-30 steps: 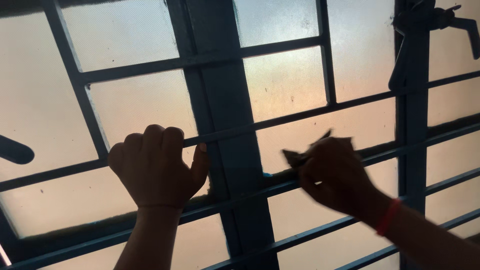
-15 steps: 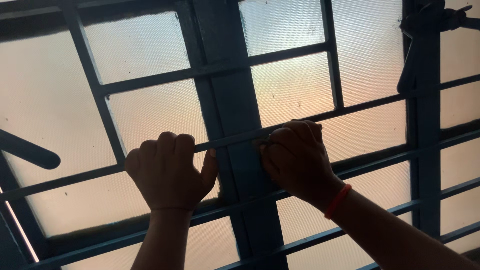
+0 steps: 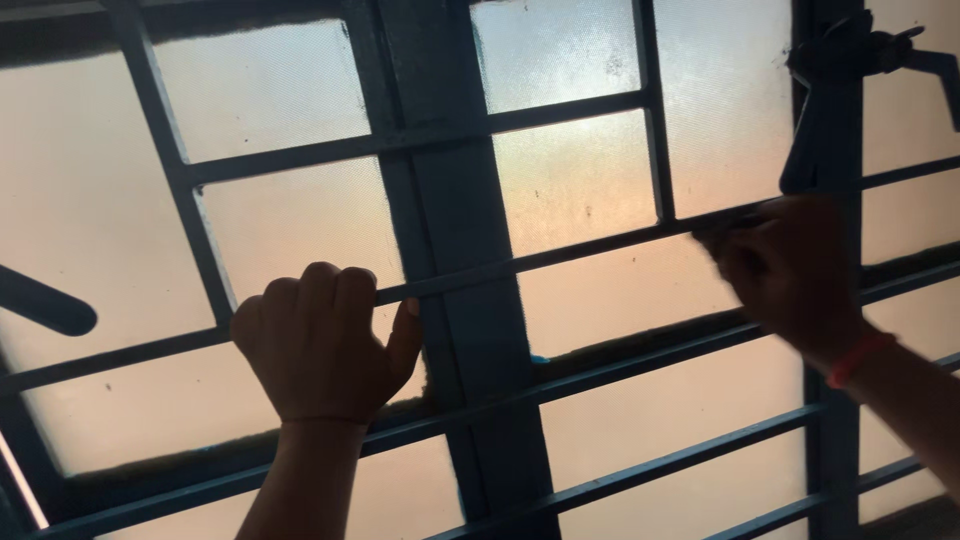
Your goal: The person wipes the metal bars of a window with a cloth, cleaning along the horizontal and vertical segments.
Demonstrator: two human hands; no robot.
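Right hand (image 3: 790, 270) slid rightward along grille bar (image 3: 600, 245), grasp unclear | left hand (image 3: 320, 345) fingers clenched on same bar

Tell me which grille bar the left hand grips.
The left hand grips the middle slanted bar, the one crossing the thick upright post; the right hand is on it too. Bars above and below are untouched.

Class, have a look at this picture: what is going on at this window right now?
A person stands close to a frosted-glass window behind dark blue metal bars. The left hand is closed around one horizontal bar, gripping it. The right hand is blurred with motion, pressed against the same bar further right, near the window's upright post. It may hold something small and dark, but the blur makes that unclear. A red band sits on the right wrist. A latch handle is at upper right.
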